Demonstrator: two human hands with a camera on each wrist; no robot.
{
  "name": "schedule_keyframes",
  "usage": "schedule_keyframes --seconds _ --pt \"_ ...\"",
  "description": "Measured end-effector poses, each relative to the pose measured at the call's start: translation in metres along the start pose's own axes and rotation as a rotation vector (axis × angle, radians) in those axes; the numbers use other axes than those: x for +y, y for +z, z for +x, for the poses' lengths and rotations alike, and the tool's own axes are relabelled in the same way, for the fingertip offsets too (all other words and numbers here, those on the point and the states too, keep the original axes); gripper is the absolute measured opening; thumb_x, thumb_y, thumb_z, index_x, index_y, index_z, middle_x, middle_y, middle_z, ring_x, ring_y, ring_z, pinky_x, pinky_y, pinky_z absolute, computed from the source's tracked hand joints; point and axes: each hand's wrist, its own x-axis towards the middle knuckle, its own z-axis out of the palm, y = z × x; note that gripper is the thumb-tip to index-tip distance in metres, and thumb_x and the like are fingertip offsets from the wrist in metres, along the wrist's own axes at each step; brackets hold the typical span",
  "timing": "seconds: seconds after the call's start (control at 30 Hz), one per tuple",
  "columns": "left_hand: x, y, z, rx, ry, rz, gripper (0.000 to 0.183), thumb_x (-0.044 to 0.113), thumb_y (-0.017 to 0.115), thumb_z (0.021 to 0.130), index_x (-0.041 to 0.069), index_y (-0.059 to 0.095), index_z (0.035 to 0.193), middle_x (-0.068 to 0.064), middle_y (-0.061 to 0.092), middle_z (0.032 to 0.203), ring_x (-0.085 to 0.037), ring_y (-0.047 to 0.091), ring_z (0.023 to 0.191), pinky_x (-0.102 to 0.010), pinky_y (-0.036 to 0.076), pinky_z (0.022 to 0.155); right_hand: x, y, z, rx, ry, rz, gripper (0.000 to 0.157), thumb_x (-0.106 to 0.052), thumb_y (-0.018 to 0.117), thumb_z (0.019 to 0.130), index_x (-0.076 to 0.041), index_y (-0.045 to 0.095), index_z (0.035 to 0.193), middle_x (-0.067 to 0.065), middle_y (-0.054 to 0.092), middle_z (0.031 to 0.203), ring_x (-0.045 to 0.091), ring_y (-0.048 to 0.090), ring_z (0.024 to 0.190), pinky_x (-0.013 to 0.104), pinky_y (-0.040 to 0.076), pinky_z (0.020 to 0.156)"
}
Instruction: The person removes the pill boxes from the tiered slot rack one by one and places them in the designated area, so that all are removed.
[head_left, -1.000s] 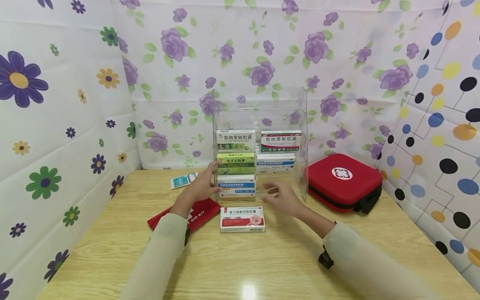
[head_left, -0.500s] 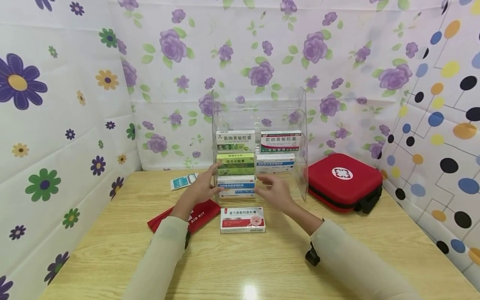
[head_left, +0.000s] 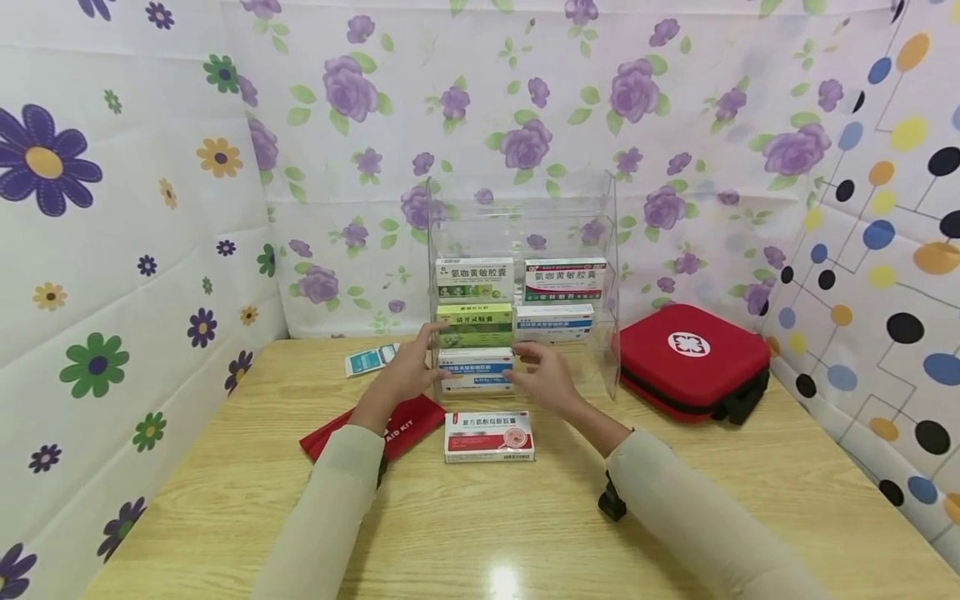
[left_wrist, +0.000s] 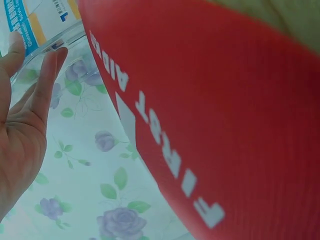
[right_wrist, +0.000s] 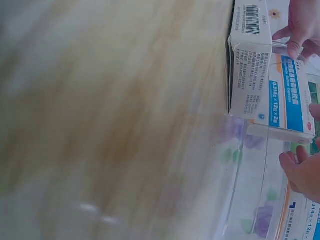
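Observation:
A blue-and-white medicine box (head_left: 476, 372) stands in the lowest left slot of the clear acrylic rack (head_left: 564, 371). My left hand (head_left: 401, 375) is at the box's left side, thumb near its front and index finger reaching up beside a green medicine box (head_left: 476, 336). In the left wrist view, the left hand (left_wrist: 25, 130) has its fingers fairly straight along the rack's side. At the blue-and-white box's right edge is my right hand (head_left: 547, 379), thumb near the front face; the right wrist view shows its fingers (right_wrist: 302, 170) loosely bent beside the box (right_wrist: 287, 95).
A red-and-white medicine box (head_left: 489, 436) lies in front of the rack. Left of it is a red first aid pouch (head_left: 411, 427), with a small teal-and-white packet (head_left: 367, 360) behind. A red zipped case (head_left: 693, 358) sits right of the rack. More medicine boxes fill the upper slots.
My right hand has moved left, from beyond the rack's lower middle to the blue-and-white box's right edge. The left hand has stayed at the box's left side.

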Motion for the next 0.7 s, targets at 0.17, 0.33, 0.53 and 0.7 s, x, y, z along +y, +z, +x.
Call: schedule_keyframes --seconds 0.17,0.33,0.53,0.7 --pt "0.001 0.002 0.001 0.005 -0.007 0.018 0.083 0.015 0.075 0.089 0.026 0.022 0.152 -0.027 0.052 0.139 -0.023 0.069 0.077 -0.042 0.056 0.078 0.002 0.002 0.002 -0.009 0.013 0.001 0.044 -0.008 0.079 0.085 -0.003 0.065 0.126 0.016 0.063 0.126 0.034 0.063 0.112 0.044 0.053 0.093" --pt "0.003 0.002 0.001 0.009 -0.027 0.033 0.084 0.016 0.075 0.089 0.028 0.021 0.152 -0.026 0.054 0.139 -0.027 0.069 0.083 -0.043 0.055 0.081 0.006 0.003 0.005 -0.032 0.02 0.008 0.042 -0.007 0.077 0.086 -0.006 0.066 0.127 0.014 0.062 0.129 0.033 0.065 0.11 0.039 0.056 0.087" --pt "0.005 0.003 0.001 -0.001 -0.027 0.032 0.083 0.016 0.074 0.089 0.027 0.02 0.152 -0.026 0.053 0.139 -0.032 0.068 0.093 -0.045 0.054 0.084 0.008 0.003 0.008 -0.025 0.043 -0.01 0.039 -0.005 0.078 0.085 -0.006 0.068 0.123 0.013 0.064 0.124 0.031 0.066 0.106 0.037 0.057 0.084" --pt "0.005 0.003 0.0 0.005 -0.034 0.04 0.083 0.017 0.074 0.089 0.027 0.02 0.151 -0.026 0.053 0.139 -0.035 0.068 0.096 -0.046 0.054 0.086 0.008 0.006 0.011 -0.021 0.034 -0.047 0.041 -0.004 0.08 0.083 -0.003 0.065 0.121 0.015 0.063 0.121 0.032 0.066 0.107 0.035 0.056 0.086"
